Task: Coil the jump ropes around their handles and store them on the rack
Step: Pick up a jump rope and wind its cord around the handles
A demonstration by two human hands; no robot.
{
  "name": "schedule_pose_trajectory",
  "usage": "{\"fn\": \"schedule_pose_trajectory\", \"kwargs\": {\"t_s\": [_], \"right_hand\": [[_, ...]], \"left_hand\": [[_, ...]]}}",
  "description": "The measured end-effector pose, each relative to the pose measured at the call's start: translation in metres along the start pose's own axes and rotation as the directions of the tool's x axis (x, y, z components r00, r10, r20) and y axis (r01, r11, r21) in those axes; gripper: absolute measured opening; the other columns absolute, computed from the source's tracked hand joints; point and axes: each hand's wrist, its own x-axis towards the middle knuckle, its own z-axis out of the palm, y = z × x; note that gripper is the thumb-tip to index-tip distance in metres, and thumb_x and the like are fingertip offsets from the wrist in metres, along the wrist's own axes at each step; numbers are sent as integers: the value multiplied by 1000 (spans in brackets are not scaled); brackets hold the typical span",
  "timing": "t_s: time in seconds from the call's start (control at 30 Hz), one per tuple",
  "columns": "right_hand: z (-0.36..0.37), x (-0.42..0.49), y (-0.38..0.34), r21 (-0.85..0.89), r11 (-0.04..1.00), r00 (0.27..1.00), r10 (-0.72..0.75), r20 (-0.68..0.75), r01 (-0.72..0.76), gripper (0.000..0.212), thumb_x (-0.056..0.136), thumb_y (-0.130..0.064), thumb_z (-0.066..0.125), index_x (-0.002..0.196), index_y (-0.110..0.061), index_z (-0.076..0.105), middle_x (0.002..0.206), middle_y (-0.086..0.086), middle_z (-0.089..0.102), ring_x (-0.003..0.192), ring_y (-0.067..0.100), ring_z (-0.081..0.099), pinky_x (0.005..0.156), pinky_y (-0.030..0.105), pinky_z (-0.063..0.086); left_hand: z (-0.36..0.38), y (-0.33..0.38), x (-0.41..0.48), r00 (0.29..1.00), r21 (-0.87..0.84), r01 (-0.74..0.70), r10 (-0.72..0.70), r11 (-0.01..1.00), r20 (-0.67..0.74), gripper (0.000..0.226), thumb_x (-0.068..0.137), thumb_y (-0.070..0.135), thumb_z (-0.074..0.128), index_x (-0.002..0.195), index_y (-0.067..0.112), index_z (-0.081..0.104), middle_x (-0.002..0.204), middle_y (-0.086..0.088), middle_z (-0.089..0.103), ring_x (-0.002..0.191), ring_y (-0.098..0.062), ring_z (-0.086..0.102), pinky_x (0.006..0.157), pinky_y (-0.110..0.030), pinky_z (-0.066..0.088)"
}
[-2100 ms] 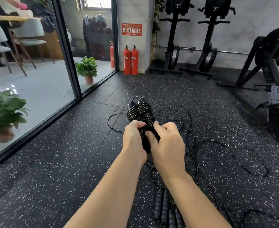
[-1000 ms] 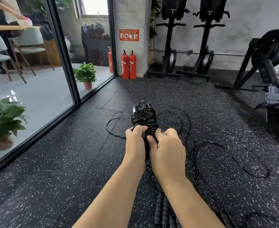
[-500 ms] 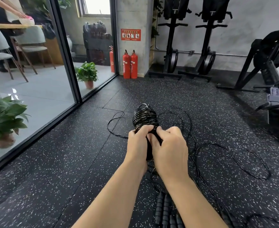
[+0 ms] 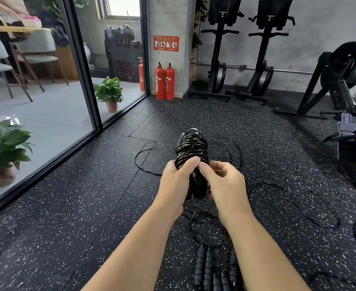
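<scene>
- Holding coiled rope up in mid-frame, above floor, both hands on lower part.
- Left hand gripping bundle from left side, fingers curled round handles, thumb pressing on lowest wraps.
- Right hand curled at right side of bundle, thumb & index tip touching wraps by left thumb; other fingers bent in; can't tell if pinching a strand.
- Black cord wound in many tight turns around upper handles, metal end sticking out at top.
- Lying loose on floor behind & right of hands: more thin rope, in wide loops.
- Lying near bottom edge, btw forearms: spare handles, side by side.
- Standing by pillar at back: extinguishers; plant behind glass at left.
</scene>
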Motion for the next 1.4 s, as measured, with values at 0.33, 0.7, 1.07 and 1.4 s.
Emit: {"fn": "schedule_pose_trajectory", "kwargs": {"t_s": [0.33, 0.7, 1.07, 1.4], "right_hand": [[-14, -1, -6, 75, 996, 994, 38, 105, -46, 12, 88, -25, 68, 86, -14, 72, 56, -7, 62, 49, 3, 51, 41, 17, 37], [-4, 1, 0, -80, 997, 999, -24, -21, 22, 19, 82, -23, 70, 70, -9, 70, 60, 1, 63, 56, 15, 51, 50, 27, 37], [4, 3, 4, -235, 968, 989, -113, -99, 87, 20, 85, -33, 64, 77, -15, 70, 67, -2, 67, 62, 16, 59, 63, 37, 51], [3, -4, 1, -436, 869, 944, -310, -109, 235, 14, 87, -32, 64, 96, -22, 65, 88, -8, 63, 77, 8, 59, 70, 26, 47]], "left_hand": [[-4, 11, -6, 983, 105, -71, 52, 992, 174, 41, 89, 33, 71, 116, 8, 53, 109, -20, 71, 87, -37, 70, 84, -64, 54], [-8, 10, -9, 986, 124, 52, -71, 991, 149, 30, 94, 34, 48, 99, 7, 61, 70, -4, 68, 59, -21, 62, 52, -29, 49], [-8, 8, -6, 982, 51, 9, -18, 999, 188, 10, 88, 11, 59, 98, 14, 60, 74, -1, 64, 58, -13, 60, 48, -24, 46], [-11, 13, -6, 986, 172, -84, 58, 982, 155, 13, 91, 5, 60, 104, 6, 61, 79, -2, 65, 55, -3, 58, 48, -18, 46]]}}
